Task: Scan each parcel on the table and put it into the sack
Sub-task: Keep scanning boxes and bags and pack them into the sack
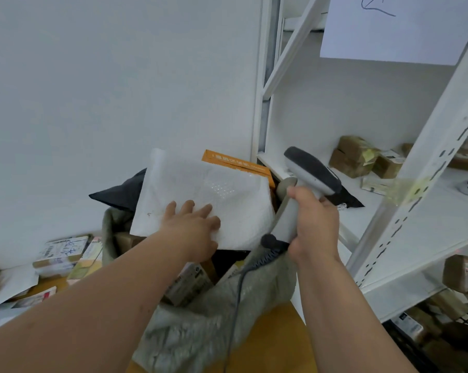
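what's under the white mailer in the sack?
Under the white mailer, the sack shows brown boxes, an orange box and a black bag. Anything deeper is covered.

We're seeing 1 sack (214, 327), 1 scanner (307, 184), 1 white bubble mailer (200, 189), 1 orange box (235, 164), 2 hands.

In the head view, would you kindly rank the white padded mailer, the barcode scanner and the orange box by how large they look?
1. White padded mailer, under the left hand.
2. Barcode scanner, in the right hand.
3. Orange box, mostly hidden behind the mailer, so its true size is unsure.
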A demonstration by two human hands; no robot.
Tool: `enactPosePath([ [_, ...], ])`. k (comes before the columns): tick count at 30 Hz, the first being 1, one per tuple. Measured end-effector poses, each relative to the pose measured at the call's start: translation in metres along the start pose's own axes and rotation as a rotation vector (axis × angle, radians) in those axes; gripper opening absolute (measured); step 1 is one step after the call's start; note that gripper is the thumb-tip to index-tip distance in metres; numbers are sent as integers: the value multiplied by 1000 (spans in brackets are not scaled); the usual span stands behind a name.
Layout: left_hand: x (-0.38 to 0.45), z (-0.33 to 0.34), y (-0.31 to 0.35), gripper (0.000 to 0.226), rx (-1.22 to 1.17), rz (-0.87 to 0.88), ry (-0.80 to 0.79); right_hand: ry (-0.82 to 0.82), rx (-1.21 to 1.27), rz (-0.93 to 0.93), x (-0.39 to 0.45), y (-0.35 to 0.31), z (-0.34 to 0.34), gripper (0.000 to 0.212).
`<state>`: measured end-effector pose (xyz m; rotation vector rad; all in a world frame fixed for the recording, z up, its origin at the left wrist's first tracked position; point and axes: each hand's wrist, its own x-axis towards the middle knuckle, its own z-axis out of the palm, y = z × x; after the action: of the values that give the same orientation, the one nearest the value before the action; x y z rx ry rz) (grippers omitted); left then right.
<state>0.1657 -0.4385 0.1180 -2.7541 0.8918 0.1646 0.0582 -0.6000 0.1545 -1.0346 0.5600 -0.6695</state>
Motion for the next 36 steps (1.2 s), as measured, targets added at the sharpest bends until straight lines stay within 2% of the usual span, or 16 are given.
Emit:
enactPosePath([
  [4,0,-1,-22,46,-83,30,-73,-139,-63,-61,-10,6,37,7],
  [7,-1,-6,-45,40,-300,66,-46,-193,-244,-57,-12,26,60,8],
  [10,-10,-16,-68,32,-602,-1,213,-207,-427,-23,-9,53,72,6],
  [13,-15,-27,-102,27,-706,-164,509,-156,-533,25,-5,76,80,9],
  [15,-14,-31,-131,28,-732,-254,625,-117,-555,53,-2,85,87,13],
  [18,-7,-27,-175,28,-933,-406,678,-56,-566,61,3,90,95,13],
  [20,3,-17,-202,21,-1151,-498,624,-22,-568,45,7,91,102,11],
  [22,17,-4,-223,15,-1309,-559,491,6,-588,26,12,92,110,11],
  [24,33,11,-237,26,-1398,-620,320,13,-623,19,17,93,119,15],
  [26,46,26,-243,37,-1422,-689,188,-7,-671,31,21,93,128,11],
  [29,63,41,-248,41,-1460,-698,79,-60,-714,56,25,92,138,19],
  [32,74,43,-245,33,-1471,-667,-20,-71,-736,61,28,92,144,20],
  [36,87,51,-240,18,-1370,-688,-209,-62,-767,47,28,95,146,17],
])
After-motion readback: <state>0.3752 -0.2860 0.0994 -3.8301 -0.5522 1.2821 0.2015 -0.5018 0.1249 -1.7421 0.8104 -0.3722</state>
